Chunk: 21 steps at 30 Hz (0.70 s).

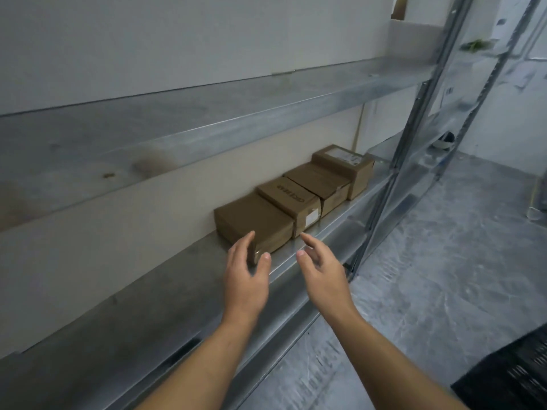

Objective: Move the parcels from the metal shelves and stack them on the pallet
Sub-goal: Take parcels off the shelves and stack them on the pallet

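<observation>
Several brown cardboard parcels stand in a row on the lower metal shelf (165, 291), against the wall. The nearest parcel (251, 221) is plain; the second parcel (288, 196) has print on top and a white label on its front. Beyond them are a third parcel (318, 179) and a taller labelled parcel (344, 164). My left hand (245, 279) reaches out with straight fingers, its fingertips at the near left corner of the nearest parcel. My right hand (321, 267) hangs open just right of that parcel, above the shelf's front edge, holding nothing. No pallet is in view.
An upper metal shelf (207, 119) overhangs the parcels. Slanted steel uprights (393, 161) stand at the right end of the shelving. The grey concrete floor (444, 276) spreads to the right. A black slatted crate (515, 371) sits at the bottom right corner.
</observation>
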Available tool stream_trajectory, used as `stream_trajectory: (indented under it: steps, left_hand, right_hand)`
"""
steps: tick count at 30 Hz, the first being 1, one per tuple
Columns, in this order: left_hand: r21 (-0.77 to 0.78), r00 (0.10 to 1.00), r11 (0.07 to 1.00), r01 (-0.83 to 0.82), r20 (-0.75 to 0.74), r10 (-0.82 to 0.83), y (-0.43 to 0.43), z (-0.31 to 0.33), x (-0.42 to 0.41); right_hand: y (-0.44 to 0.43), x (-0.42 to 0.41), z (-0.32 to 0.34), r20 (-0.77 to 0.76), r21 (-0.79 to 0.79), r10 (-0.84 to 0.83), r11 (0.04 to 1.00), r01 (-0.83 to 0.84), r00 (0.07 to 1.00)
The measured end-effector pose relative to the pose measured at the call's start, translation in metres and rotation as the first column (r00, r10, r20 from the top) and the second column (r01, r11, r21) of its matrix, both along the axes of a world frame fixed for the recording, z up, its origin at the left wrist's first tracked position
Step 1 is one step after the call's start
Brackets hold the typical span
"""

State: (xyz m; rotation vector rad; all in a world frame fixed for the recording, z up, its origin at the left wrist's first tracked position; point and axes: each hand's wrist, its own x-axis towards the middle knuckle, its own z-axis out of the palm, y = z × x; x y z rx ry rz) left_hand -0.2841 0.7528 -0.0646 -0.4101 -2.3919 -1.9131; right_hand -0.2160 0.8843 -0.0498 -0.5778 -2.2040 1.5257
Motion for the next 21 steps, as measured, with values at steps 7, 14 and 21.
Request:
stream_trajectory:
  steps: [7, 14, 21]
  left_hand:
    - [-0.066, 0.989, 0.987, -0.147, 0.026, 0.149, 0.04, -0.025, -0.061]
    - [-0.152, 0.948, 0.947, -0.282, 0.11, 0.299, 0.065, -0.048, -0.089]
    - [-0.16, 0.855, 0.88, -0.448, 0.213, 0.474, 0.075, -0.065, -0.101]
  right_hand:
    - [0.046, -0.076, -0.025, 0.073, -0.031, 0.087, 0.996, -0.085, 0.994]
    - [0.075, -0.122, -0.039, 0.157, 0.024, 0.148, 0.988, -0.153, 0.976]
    - [0.091, -0.132, -0.05, 0.136, 0.084, 0.261, 0.958, -0.273, 0.956]
